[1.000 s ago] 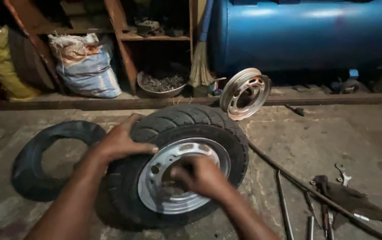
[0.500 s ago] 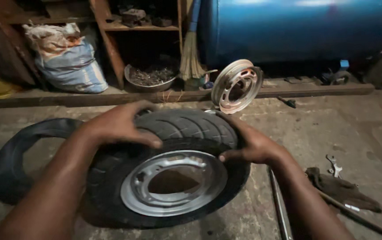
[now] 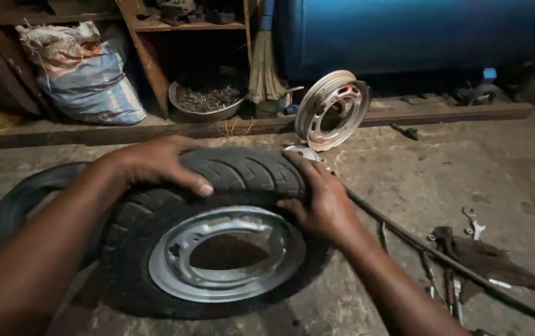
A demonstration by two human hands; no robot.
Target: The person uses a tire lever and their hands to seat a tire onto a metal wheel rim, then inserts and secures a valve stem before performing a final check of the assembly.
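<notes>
— How many wheels and tyres?

— One mounted tyre (image 3: 217,186), one loose tyre (image 3: 25,193) behind it, one spare rim (image 3: 332,109).

— The mounted one?

— Black, treaded, on a silver rim (image 3: 227,258), lying tilted on the floor (image 3: 441,168), hub facing up toward the camera.

— Hands?

— Left hand (image 3: 155,163) and right hand (image 3: 317,196), each grip pressed on the tread, fingers spread.
</notes>
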